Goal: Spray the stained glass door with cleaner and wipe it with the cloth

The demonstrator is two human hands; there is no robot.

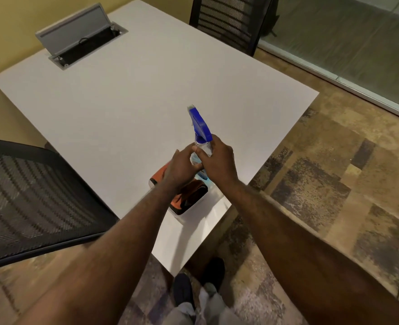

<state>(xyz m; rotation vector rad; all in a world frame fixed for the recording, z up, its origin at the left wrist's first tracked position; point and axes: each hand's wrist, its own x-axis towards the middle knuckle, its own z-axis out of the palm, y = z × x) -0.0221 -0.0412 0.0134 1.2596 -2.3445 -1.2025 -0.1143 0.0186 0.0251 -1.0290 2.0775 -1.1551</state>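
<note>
So right hand [218, 160] is wrapped around the spray bottle [201, 141] over the white table [123, 102], left hand [182, 168] loosely touching it above the orange cloth [184, 195], and a sloppy handoff could drop it.

Clear spray bottle [202, 146], blue trigger head, upright above bench [128, 109] near corner; orange-black cloth [189, 195] in white tub just beside it.

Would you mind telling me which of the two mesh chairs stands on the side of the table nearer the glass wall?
The far chair, tucked in at the table's back edge beside the glass wall; the other chair stands near left.
</note>
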